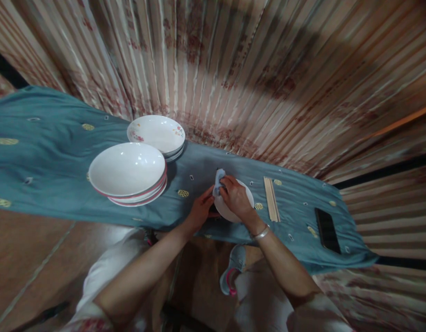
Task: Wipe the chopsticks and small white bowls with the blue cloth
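A small white bowl (226,211) is at the front middle of the cloth-covered table. My left hand (200,210) grips its left side, fingers at the rim and part of the hand hidden beneath. Over the bowl, my right hand (236,197) is closed on a light blue cloth (219,179), pressing it at the rim's left side. The hand and wrist cover much of the bowl's inside.
Left of my hands stand a stack of large white bowls (128,168) and, behind it, floral plates (156,133). Chopsticks (271,199) and a black phone (327,230) lie rightward on the green tablecloth (54,170). A pleated curtain (206,69) hangs behind.
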`<state>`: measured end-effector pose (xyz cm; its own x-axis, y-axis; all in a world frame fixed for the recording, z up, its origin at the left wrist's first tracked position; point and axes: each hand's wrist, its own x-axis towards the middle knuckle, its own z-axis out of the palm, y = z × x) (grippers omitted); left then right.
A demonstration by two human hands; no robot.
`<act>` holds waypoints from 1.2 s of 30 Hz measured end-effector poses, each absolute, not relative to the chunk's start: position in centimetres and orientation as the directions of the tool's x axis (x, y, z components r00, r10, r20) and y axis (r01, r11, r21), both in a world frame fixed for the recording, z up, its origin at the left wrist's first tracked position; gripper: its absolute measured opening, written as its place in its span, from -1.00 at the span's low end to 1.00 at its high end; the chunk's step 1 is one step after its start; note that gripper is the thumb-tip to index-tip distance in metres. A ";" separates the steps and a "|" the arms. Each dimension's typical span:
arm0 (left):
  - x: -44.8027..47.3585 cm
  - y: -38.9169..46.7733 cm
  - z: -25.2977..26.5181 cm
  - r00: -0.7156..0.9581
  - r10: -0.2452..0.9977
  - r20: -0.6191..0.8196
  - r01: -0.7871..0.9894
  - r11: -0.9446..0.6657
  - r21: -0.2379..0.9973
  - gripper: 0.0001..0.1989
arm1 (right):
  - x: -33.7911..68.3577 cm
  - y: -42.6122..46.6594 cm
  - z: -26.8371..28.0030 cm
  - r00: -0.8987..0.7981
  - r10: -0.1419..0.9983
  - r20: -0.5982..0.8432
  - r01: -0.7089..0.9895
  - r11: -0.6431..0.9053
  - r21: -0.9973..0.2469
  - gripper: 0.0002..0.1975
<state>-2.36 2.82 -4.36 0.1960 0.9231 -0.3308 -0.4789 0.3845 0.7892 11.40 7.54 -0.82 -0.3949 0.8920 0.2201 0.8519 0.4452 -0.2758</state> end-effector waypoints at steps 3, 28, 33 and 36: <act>-2.3 2.9 -4.5 0.209 0.918 -0.337 -0.476 0.396 0.785 -0.49 | 11.7 8.4 -0.2 -0.362 0.917 0.168 0.902 0.390 -0.186 -0.76; -2.3 2.9 -4.8 0.209 0.924 -0.321 -0.468 0.382 0.797 -0.48 | 18.5 4.3 1.8 -0.178 0.984 -0.005 0.974 0.177 0.137 -0.79; -2.3 3.0 -4.8 0.211 0.923 -0.323 -0.469 0.386 0.795 -0.48 | 19.3 1.7 1.5 -0.215 0.976 0.027 0.973 0.212 0.094 -0.79; -2.2 3.1 -4.7 0.200 0.922 -0.331 -0.458 0.386 0.801 -0.46 | 19.2 0.3 1.6 -0.218 0.976 0.021 0.974 0.216 0.074 -0.80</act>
<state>-2.22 3.07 -4.67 0.1996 0.9224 -0.3305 -0.4583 0.3861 0.8006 19.18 0.26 1.63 -0.2179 0.9757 0.0214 0.9737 0.2158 0.0736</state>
